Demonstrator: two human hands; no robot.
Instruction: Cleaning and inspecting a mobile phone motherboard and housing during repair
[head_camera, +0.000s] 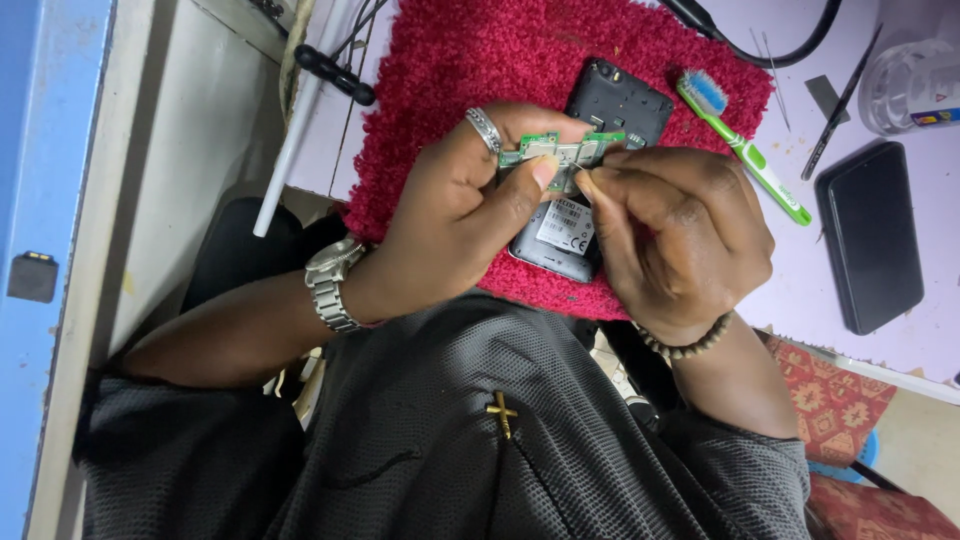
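Note:
My left hand (460, 215), with a ring and a metal wristwatch, pinches a small green circuit board (560, 152) between thumb and fingers. My right hand (680, 235), with a bead bracelet at the wrist, grips the same board at its right side with thumb and fingertips. Both hands hold the board just above an opened black phone (600, 110) that lies back-up on a red fluffy mat (450, 70). The phone's lower half is partly hidden behind my fingers.
A green-and-white toothbrush (745, 150) lies at the mat's right edge. A black phone cover (870, 235), tweezers (838, 105), a black cable (770, 50) and a clear plastic container (915, 85) sit on the pale purple table (800, 290). A white rod (290, 150) leans at left.

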